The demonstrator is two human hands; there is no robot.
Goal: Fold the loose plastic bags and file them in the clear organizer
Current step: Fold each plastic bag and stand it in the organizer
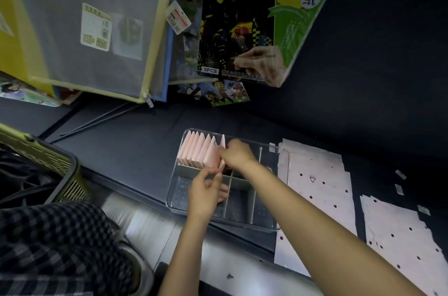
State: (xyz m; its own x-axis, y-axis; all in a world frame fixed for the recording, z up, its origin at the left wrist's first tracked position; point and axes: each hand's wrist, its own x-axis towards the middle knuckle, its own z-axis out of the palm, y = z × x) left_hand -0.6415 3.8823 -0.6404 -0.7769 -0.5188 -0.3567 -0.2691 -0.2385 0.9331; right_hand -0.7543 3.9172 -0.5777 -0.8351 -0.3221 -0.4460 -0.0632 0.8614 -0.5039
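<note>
A clear organizer [287,169] with grey dividers sits on the dark table. Several folded pink bags [198,151] stand in a row in its far-left compartment. One more folded pink bag [222,144] stands upright at the right end of that row. My right hand [236,155] pinches this bag near its top. My left hand [206,192] hovers over the near compartments, and its fingertips pinch the bag's lower edge. Loose flat pale-pink bags with black dots [320,179] lie to the right of the organizer.
More flat dotted bags [397,235] lie at the near right. A yellow-green basket [48,169] stands at the left. Mesh zip folders [97,29] and a scratch-paper pack [242,29] hang above the table's back. Small labels [400,174] lie at the far right.
</note>
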